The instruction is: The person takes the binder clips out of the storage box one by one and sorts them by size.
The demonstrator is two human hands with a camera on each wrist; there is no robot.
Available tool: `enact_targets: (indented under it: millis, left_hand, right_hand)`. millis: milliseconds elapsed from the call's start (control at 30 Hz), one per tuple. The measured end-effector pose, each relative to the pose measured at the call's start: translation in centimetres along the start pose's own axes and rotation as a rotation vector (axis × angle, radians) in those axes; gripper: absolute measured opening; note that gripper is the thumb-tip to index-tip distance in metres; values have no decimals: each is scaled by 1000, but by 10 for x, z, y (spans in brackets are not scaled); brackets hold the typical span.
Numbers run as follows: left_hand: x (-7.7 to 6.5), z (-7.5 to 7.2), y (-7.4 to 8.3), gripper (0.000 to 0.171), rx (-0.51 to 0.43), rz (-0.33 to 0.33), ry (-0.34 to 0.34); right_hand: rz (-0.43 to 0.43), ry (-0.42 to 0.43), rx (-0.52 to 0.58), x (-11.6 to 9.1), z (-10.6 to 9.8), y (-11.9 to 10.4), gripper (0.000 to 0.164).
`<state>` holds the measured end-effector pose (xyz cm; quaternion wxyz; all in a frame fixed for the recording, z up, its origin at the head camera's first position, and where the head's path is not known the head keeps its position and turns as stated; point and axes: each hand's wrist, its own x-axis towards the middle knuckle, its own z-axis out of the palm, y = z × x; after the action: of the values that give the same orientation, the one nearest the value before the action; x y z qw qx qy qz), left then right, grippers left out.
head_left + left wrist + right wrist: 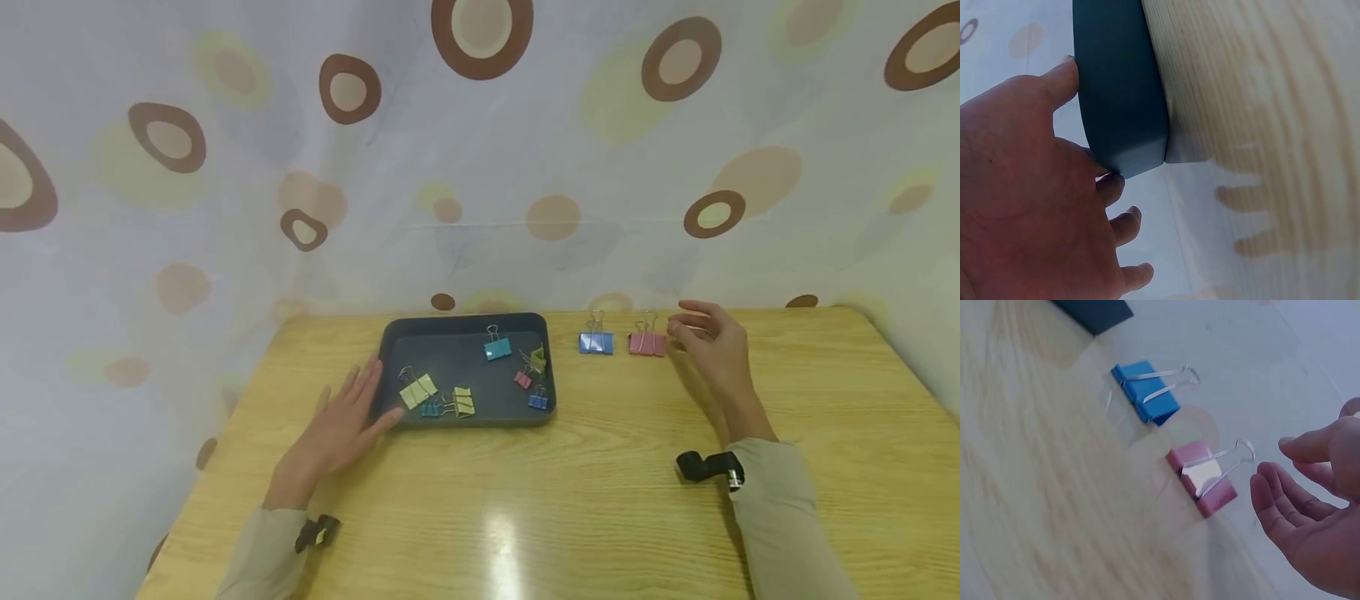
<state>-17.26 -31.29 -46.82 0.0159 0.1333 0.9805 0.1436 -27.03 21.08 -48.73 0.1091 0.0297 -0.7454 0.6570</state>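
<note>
A dark shallow tray [480, 422] holds several binder clips, among them a teal clip [498, 348], a yellow clip [418, 391] and a small blue clip [537, 402]. My left hand [333, 442] rests against the tray's left end, fingers fairly straight; in the left wrist view its thumb and a finger touch the tray wall [1122, 94]. To the tray's right, a large blue binder clip [596, 342] and a large pink binder clip [647, 344] stand side by side. Just right of the pink clip hovers my right hand [712, 346], fingers loosely bent, holding nothing and apart from the clip.
The wooden table [600, 500] has its back edge against a patterned cloth [480, 150]. Both large clips stand near that edge, handles up in the head view. Each wrist carries a small black camera mount [708, 467].
</note>
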Motion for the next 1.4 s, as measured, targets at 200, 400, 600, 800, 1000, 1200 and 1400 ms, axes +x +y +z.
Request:
enact_targets:
  millis: [200, 400, 600, 800, 1000, 1200, 1400]
  left_hand:
    - [-3, -1, -1, 86, 4, -5, 0]
    - [-4, -3, -1, 86, -1, -7, 9]
    - [-5, -2, 1, 86, -5, -4, 5]
    - [-3, -3, 1, 86, -2, -4, 0]
    - [-2, -3, 2, 86, -2, -9, -6]
    - [-3, -6, 2, 87, 6, -13, -2]
    - [-3, -4, -1, 88, 12, -9, 7]
  right_hand:
    - [-31, -66, 67, -2, 18, -15, 30]
    - [-88, -150, -62, -7, 37, -30, 35]
    - [-121, -219, -91, -16, 56, -44, 37]
    - [-161, -259, -142, -23, 78, -51, 32]
    - [-175, -333, -113, -32, 107, -57, 31]
    - [-192, -410, -82, -44, 140, -67, 30]
    - [-210, -458, -70, -52, 168, -67, 31]
